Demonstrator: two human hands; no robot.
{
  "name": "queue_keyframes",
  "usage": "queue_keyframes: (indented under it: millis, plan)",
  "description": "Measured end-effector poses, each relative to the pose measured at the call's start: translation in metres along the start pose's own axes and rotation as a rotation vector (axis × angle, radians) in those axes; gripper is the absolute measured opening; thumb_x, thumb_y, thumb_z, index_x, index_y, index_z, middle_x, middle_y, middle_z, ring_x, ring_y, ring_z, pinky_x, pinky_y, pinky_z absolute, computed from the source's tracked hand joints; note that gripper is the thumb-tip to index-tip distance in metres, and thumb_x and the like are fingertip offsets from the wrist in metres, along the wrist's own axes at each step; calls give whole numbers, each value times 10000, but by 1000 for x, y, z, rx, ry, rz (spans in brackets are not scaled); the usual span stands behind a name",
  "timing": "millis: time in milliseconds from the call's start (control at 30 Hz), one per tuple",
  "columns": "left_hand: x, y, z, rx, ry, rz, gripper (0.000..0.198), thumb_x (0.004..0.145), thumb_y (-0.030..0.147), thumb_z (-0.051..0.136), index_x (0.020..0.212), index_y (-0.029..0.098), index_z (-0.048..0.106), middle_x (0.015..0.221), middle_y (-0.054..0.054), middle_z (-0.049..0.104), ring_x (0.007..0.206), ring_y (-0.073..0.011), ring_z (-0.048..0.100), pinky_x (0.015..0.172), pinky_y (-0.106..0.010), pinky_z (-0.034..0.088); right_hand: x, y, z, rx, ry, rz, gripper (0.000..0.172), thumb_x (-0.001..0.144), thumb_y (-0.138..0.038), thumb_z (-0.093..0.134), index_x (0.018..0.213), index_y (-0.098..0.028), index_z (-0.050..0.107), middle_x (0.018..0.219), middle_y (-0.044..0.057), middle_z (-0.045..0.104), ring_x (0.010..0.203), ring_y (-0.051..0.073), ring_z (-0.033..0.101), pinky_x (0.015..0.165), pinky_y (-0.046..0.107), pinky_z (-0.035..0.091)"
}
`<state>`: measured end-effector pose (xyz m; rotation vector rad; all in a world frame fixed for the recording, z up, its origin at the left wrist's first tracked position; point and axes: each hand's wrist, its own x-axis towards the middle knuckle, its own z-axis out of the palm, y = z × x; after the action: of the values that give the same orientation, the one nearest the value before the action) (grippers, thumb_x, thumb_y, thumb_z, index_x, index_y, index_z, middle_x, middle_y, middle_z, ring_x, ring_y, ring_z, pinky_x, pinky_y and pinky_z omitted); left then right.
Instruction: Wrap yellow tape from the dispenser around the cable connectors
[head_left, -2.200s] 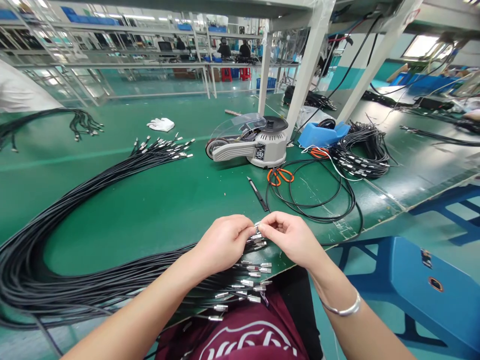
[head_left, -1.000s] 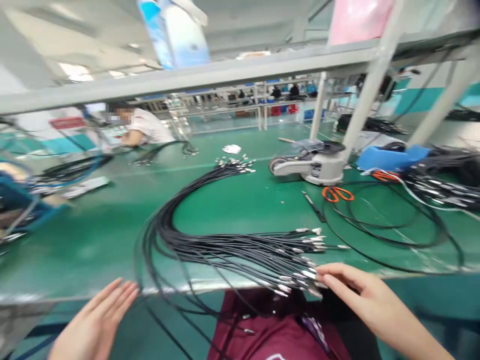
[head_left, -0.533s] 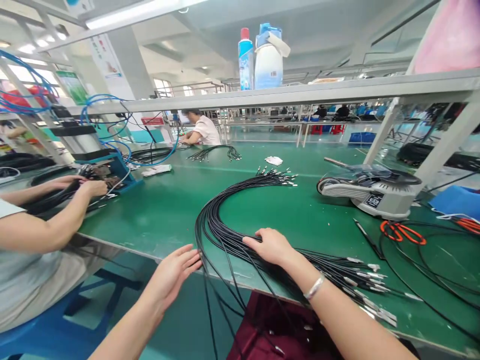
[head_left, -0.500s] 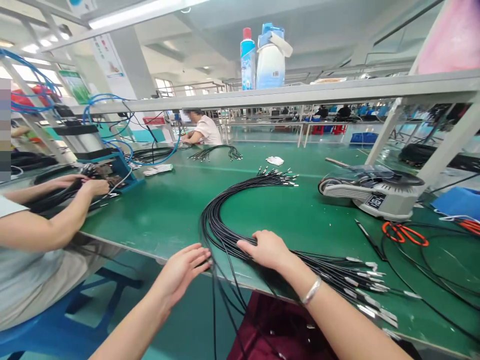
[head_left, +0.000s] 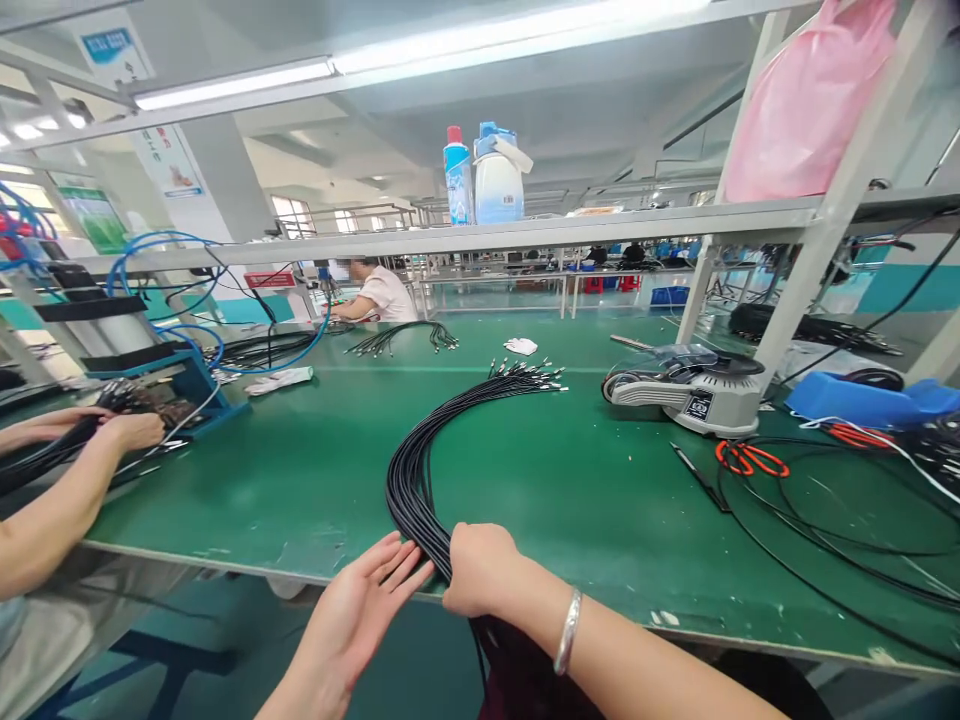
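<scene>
A thick bundle of black cables (head_left: 409,460) curves across the green table, its silver-tipped far ends fanned out near the middle. My right hand (head_left: 484,570), with a silver bangle at the wrist, is wrapped round the bundle at the table's front edge. Below that fist the cables drop toward my lap, mostly hidden by the hand and forearm. My left hand (head_left: 375,605) lies palm up against the left side of the bundle, fingers stretched out and apart, gripping nothing.
At right stand a grey tape dispenser (head_left: 686,390), a black pen (head_left: 697,477), orange-handled scissors (head_left: 750,458) and a blue tray (head_left: 870,398). A co-worker's hands (head_left: 131,430) work by a press (head_left: 135,340) at left. A white cloth (head_left: 520,346) and a smaller cable bunch (head_left: 401,338) lie farther back.
My right hand has closed round the bundle, and its near ends have left the tabletop on the right and now hang over the edge. The view has tilted up and turned right.
</scene>
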<state>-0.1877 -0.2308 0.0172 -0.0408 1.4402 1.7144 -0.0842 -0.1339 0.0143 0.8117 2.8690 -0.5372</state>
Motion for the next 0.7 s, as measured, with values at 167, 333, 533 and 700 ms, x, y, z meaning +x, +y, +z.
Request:
queue_keyframes:
  millis: [167, 333, 533, 700]
  plan:
    - [1, -1, -15, -1, -61, -19, 381, 716, 107, 564, 1089, 113, 487, 1169, -161, 572, 1065, -244, 607, 974, -464, 515, 0, -5, 1, 95, -2, 62, 428, 537, -225, 608, 947, -103, 590, 947, 162, 644, 879, 310, 635, 747, 389, 517]
    - [-2, -10, -21, 47, -152, -37, 400, 708, 133, 596, 1095, 124, 495, 1214, -147, 561, 1101, -254, 588, 941, -450, 541, -4, 15, 0, 228, 27, 114, 456, 539, -208, 568, 983, -113, 533, 938, 154, 652, 898, 289, 639, 710, 348, 518]
    - [10, -5, -6, -79, -278, -147, 528, 744, 380, 589, 1164, 118, 405, 1193, -198, 556, 1106, -286, 581, 936, -427, 538, -26, 47, -54, 666, -154, 9, 261, 575, -219, 523, 827, -171, 473, 563, -35, 557, 500, 136, 585, 409, 184, 405]
    - [63, 20, 25, 13, -398, -124, 498, 757, 492, 534, 1031, 79, 487, 971, -171, 638, 870, -228, 664, 805, -362, 575, -78, 57, -116, 256, -220, -100, 186, 582, -224, 558, 763, -204, 518, 544, -31, 564, 443, 135, 546, 371, 190, 346]
